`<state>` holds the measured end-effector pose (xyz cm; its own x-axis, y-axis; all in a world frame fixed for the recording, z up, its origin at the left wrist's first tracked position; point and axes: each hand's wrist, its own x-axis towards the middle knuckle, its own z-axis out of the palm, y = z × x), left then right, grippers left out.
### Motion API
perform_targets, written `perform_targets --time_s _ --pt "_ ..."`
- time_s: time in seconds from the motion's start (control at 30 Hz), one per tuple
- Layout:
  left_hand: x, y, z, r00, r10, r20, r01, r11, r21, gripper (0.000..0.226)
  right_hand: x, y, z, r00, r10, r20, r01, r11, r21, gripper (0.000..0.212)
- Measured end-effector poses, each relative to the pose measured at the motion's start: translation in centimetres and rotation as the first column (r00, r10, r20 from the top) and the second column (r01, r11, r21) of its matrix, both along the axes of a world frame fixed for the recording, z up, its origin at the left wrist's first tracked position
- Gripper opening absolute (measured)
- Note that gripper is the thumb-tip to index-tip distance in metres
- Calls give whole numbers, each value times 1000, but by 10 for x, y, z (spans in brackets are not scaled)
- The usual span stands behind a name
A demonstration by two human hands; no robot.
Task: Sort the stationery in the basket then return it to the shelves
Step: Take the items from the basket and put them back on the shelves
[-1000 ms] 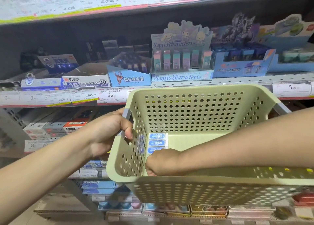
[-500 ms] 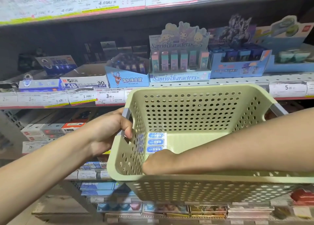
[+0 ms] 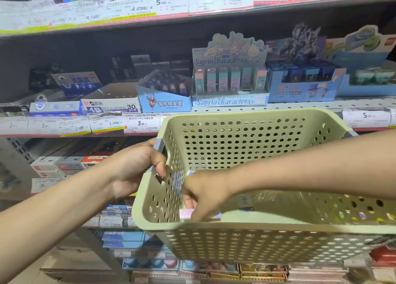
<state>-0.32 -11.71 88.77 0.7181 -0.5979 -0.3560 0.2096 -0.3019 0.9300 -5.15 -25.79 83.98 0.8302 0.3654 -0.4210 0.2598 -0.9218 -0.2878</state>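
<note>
I see left hand point(image 3: 137, 165) curled round grey handle point(image 3: 159, 143) of green perforated basket point(image 3: 246, 238), held up before shelves point(image 3: 267, 106). Right hand point(image 3: 205, 195) inside basket at near-left corner, fingers pinching small pale item point(image 3: 186, 213) (blurred, eraser pack perhaps; cannot tell). Sanrio display box point(image 3: 230, 101) sits on shelf just behind basket's far rim.

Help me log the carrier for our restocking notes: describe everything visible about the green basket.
The basket is pale green, plastic-looking, rectangular, its walls perforated with rows of round holes under a smooth rolled rim. A grey handle sits at its left end, gripped by the left hand. It is held up in front of the shelves, tilted toward the camera. The right hand reaches inside near the left corner, pinching a small pale packet.
</note>
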Motion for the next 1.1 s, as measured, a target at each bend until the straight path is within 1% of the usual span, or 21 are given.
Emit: perform_targets --time_s 0.07,0.1,0.2,0.3,0.43,0.53,0.63,0.67,0.73,0.8,0.87,0.9,0.93,0.97,1.03,1.1 --pt "0 1 1 1000 -3 9 3 1000 -8 50 3 -9 10 992 -98 -79 110 979 169 17" --pt "0 2 0 1000 -3 12 3 1000 -11 51 3 -13 16 987 -128 -96 146 966 214 14" --pt "2 3 0 1000 -3 12 3 1000 -13 57 -1 -30 24 982 -149 -114 178 933 314 15" --pt "4 4 2 1000 -19 12 19 1000 -12 57 -3 -44 33 973 -173 -156 222 892 394 21" --pt "4 2 4 998 -56 18 56 998 -16 54 -8 -66 56 973 -209 -96 230 861 454 20" --pt "4 2 5 998 -69 12 69 997 -17 56 -11 -81 74 947 -319 -19 289 831 476 21" --pt "6 2 6 998 -58 8 58 998 -9 60 -13 -95 94 910 -415 18 347 784 515 26" --pt "7 1 5 999 -54 2 54 999 -8 61 -13 -99 102 901 -430 49 345 782 520 24" --pt "8 1 5 998 -58 -3 58 998 -1 63 -12 -108 115 871 -466 159 326 788 522 21" --pt "8 0 5 998 -65 -4 65 998 -5 62 -7 -118 124 806 -520 284 320 785 530 23" --pt "8 1 5 998 -60 -2 60 998 -7 59 -1 -128 130 707 -576 410 327 780 533 28" --pt "8 2 6 998 -56 -1 56 998 -6 58 2 -132 133 642 -596 482 332 784 525 32" --pt "8 2 6 998 -55 0 55 998 -5 57 5 -135 135 582 -605 543 338 787 516 36" --pt "8 2 6 999 -54 0 54 999 -1 58 7 -138 138 541 -607 583 340 791 508 38" --pt "9 2 5 999 -50 -4 50 999 2 62 11 -143 142 516 -581 630 340 813 472 33" --pt "8 2 6 999 -46 -9 46 999 -3 61 16 -149 144 512 -541 667 351 841 412 25"
